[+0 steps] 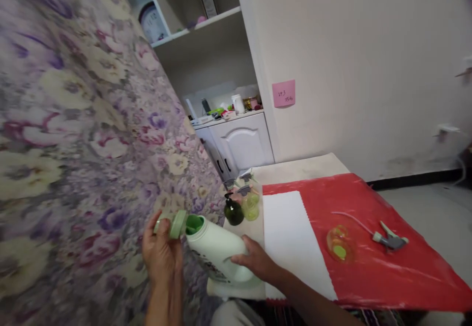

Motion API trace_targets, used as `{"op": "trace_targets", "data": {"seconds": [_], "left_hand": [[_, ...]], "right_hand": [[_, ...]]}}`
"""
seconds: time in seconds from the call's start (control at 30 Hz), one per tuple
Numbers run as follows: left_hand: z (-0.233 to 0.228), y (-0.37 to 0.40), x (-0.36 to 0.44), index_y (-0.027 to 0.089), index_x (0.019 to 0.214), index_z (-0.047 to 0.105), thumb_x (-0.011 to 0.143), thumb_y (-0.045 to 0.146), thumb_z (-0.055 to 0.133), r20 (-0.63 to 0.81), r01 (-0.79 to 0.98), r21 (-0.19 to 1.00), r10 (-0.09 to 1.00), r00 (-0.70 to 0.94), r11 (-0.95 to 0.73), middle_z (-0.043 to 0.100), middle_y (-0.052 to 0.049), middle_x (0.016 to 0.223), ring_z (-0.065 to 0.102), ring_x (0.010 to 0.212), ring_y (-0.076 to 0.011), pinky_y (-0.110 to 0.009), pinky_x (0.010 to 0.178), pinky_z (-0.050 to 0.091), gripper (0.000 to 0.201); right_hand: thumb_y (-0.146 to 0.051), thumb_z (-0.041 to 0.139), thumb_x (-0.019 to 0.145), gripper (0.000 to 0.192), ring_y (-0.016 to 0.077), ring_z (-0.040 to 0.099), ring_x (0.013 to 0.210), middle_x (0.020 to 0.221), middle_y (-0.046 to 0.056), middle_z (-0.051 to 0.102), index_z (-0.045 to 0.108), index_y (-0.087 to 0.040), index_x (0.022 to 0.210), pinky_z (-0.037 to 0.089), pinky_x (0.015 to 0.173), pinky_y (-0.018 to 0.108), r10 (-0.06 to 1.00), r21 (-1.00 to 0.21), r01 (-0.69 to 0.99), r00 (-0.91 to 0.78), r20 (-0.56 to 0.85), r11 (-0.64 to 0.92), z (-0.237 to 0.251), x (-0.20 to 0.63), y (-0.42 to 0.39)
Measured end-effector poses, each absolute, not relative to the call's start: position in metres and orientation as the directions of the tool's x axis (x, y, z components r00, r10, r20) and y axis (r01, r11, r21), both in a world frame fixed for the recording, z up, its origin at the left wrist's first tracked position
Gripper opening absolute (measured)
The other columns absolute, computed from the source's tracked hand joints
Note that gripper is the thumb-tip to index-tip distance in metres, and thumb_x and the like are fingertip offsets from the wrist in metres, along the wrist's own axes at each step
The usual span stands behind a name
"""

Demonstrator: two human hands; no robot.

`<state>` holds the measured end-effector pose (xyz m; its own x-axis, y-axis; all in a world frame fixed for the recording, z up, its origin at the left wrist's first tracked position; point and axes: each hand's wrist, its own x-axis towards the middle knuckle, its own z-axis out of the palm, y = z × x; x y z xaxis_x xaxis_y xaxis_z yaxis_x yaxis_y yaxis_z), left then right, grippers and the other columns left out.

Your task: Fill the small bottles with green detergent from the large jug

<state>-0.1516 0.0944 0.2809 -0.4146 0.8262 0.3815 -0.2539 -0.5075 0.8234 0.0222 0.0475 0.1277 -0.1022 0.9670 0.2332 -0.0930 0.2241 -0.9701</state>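
My left hand (161,242) is closed around a pale green cap (178,224), held just beside the mouth of a large detergent bottle. The pale green detergent bottle (214,245) tilts to the left, its green inner spout exposed. My right hand (254,259) grips it by the handle side. Behind it on the table stand a dark green pump bottle (233,210) and clear yellowish spray bottles (251,208). On the red cover lie a clear round bottle (339,245) and a grey and pale green spray head (391,239) with a thin tube.
A white sheet (291,237) lies across part of the red cover (401,277) on the table. A floral curtain (92,168) hangs close along my left. A shelf cabinet (241,144) with small items stands behind, and a pink note (283,93) is on the wall.
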Motion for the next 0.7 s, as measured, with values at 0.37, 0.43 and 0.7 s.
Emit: {"op": "trace_targets", "data": {"seconds": [0.37, 0.43, 0.7], "left_hand": [[0.243, 0.102, -0.187, 0.024, 0.083, 0.065, 0.086, 0.044, 0.055, 0.065, -0.636, 0.697, 0.913, -0.404, -0.331, 0.072, 0.002, 0.087, 0.064, 0.094, -0.0189, -0.038, 0.086, 0.055, 0.022], [0.238, 0.101, -0.191, 0.022, 0.082, 0.066, 0.089, 0.046, 0.049, -0.002, -0.676, 0.678, 0.92, -0.393, -0.288, 0.073, -0.001, 0.088, 0.064, 0.097, -0.0208, -0.04, 0.086, 0.055, 0.029], [0.2, 0.075, -0.217, 0.015, 0.086, 0.065, 0.094, 0.025, 0.04, -0.156, -0.789, 0.604, 0.954, -0.257, -0.113, 0.074, -0.009, 0.088, 0.068, 0.09, -0.0226, -0.052, 0.09, 0.052, 0.028]], "right_hand": [[-0.045, 0.073, 0.066, 0.041, 0.0214, 0.058, 0.079, 0.084, 0.001, 0.064, 0.061, -0.016, 0.092, 0.046, 0.067, 0.03, 0.965, -0.967, -0.125, -0.115, 0.236, 0.221, 0.124, 0.019, 0.049], [-0.045, 0.076, 0.063, 0.045, 0.0216, 0.059, 0.079, 0.085, 0.002, 0.066, 0.064, -0.015, 0.094, 0.047, 0.067, 0.03, 0.962, -0.963, -0.173, -0.144, 0.231, 0.206, 0.123, 0.019, 0.053], [-0.043, 0.083, 0.052, 0.052, 0.0224, 0.063, 0.074, 0.083, 0.004, 0.072, 0.072, -0.015, 0.094, 0.051, 0.065, 0.032, 0.945, -0.952, -0.279, -0.256, 0.203, 0.129, 0.132, 0.015, 0.063]]}}
